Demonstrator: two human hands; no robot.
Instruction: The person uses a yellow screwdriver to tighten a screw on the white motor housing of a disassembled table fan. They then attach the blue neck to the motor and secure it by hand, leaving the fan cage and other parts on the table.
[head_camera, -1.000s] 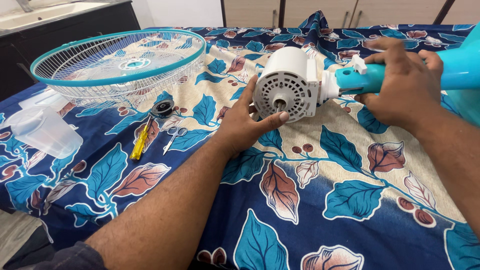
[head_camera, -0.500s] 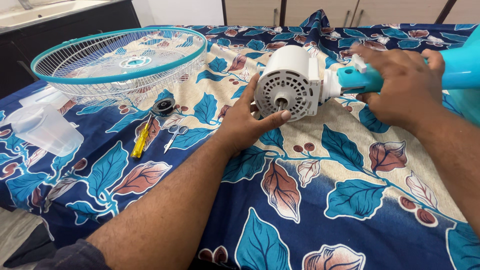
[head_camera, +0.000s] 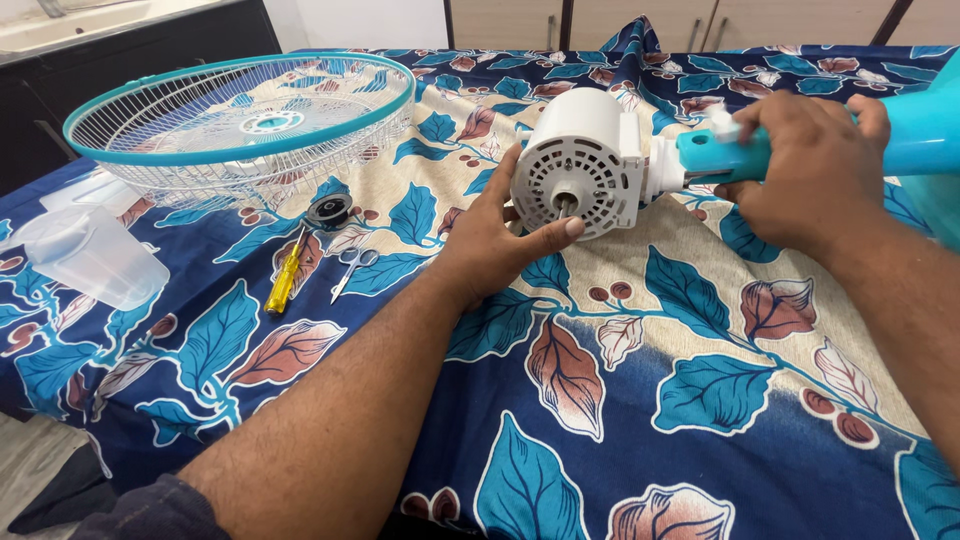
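The white fan motor housing (head_camera: 580, 160) is lying on its side near the middle of the cloth-covered surface (head_camera: 700, 400), its long axis running left to right across the view, with the vented face and the short bare shaft (head_camera: 562, 207) pointing toward the left and slightly toward the person. The turquoise neck (head_camera: 725, 155) of the stand is joining it on the right and continuing out toward the wide turquoise base (head_camera: 925, 130) at the right edge.

The left hand (head_camera: 490, 245) is lying just left of and below the vented face, palm on the cloth, fingers (head_camera: 505, 185) spread loosely against the housing's left rim and the thumb reaching under the front; it is bracing rather than closing round anything. The right hand (head_camera: 810, 165) is curling over the neck from above, fingers wrapping it near a small white knob (head_camera: 722, 122). So the shaft end is nearer the left hand, the joint nearer the right.

Farther left there is one round wire guard (head_camera: 240, 120) with a turquoise rim, one small black round cap (head_camera: 328, 211), one yellow-handled screwdriver (head_camera: 283, 282), one small pair of scissors (head_camera: 350, 270), and one clear plastic jug (head_camera: 85, 255) at the far left edge
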